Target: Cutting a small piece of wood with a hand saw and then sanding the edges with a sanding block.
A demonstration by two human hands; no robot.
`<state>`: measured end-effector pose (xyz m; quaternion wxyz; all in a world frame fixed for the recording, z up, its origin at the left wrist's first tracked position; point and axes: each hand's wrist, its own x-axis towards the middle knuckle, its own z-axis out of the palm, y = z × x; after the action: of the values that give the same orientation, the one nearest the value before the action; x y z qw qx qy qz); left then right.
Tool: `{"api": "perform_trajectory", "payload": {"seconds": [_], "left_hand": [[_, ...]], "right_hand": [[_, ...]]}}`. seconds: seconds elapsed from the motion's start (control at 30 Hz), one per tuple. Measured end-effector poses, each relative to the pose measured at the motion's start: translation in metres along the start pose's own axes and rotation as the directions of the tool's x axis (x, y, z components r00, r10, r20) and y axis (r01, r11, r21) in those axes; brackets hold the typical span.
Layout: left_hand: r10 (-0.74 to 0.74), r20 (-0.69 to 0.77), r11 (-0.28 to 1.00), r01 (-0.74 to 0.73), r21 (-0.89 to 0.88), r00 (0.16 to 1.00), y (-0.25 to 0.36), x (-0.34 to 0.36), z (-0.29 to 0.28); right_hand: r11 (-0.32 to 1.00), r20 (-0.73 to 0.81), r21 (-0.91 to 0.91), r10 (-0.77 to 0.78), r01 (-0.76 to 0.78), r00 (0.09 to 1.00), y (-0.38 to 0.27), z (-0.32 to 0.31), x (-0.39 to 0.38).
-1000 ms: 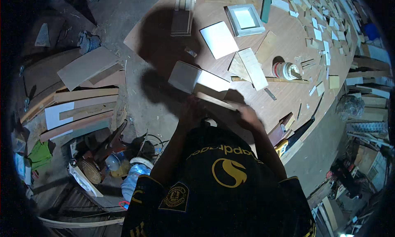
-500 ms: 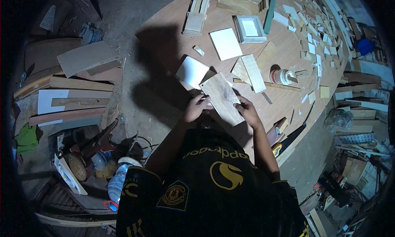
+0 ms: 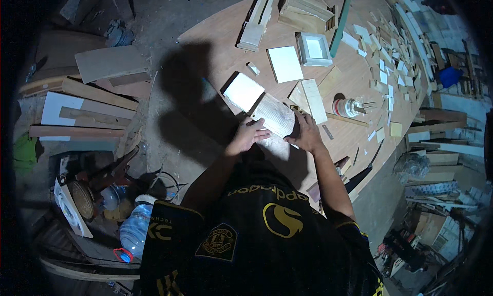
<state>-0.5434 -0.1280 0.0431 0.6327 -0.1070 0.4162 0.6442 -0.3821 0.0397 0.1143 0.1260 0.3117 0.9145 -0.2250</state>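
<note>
Both hands are at the table's near edge on a pale wood-grain board (image 3: 273, 115). My left hand (image 3: 249, 136) grips its lower left side with bent fingers. My right hand (image 3: 305, 130) holds the right end, fingers curled over it. A brightly lit surface shows just below the board; I cannot tell whether it is a separate piece. A white square block (image 3: 243, 91) lies beside the board's upper left. A white square panel (image 3: 285, 63) is farther up, and a pale plank (image 3: 313, 100) lies behind my right hand.
The round-edged table (image 3: 200, 31) carries a wooden frame (image 3: 314, 49), a glue pot (image 3: 346, 107), a green strip (image 3: 340, 28) and several small offcuts (image 3: 390, 90) at right. Stacked boards (image 3: 82, 116) and a large water bottle (image 3: 134, 229) are at left; more timber (image 3: 436, 157) stands at right.
The board was edge-on, then showed its broad face slanting down rightward; now it sits flatter and shorter in view between my shifted hands. The whole view has shifted slightly.
</note>
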Motion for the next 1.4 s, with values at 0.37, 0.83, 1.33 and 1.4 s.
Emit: {"api": "perform_trajectory", "payload": {"seconds": [0.37,0.83,1.33,1.4], "left_hand": [[-0.012,-0.066,1.000,0.010,-0.023,0.998,0.006,0.001,0.004],[0.000,-0.013,1.000,0.000,0.024,1.000,0.006,0.010,-0.003],[-0.040,-0.015,0.998,0.040,0.050,0.999,0.009,0.008,-0.007],[-0.037,-0.017,0.998,0.038,0.052,0.999,0.009,0.008,-0.007]], "right_hand": [[0.995,0.072,-0.092,0.034,-0.027,0.997,-0.015,0.000,-0.001],[0.998,-0.059,-0.066,0.003,-0.007,0.998,-0.010,0.015,-0.002],[0.998,-0.106,-0.067,0.005,-0.012,0.994,-0.015,0.019,-0.003],[0.998,-0.111,-0.065,0.001,-0.008,0.994,-0.014,0.021,-0.001]]}}
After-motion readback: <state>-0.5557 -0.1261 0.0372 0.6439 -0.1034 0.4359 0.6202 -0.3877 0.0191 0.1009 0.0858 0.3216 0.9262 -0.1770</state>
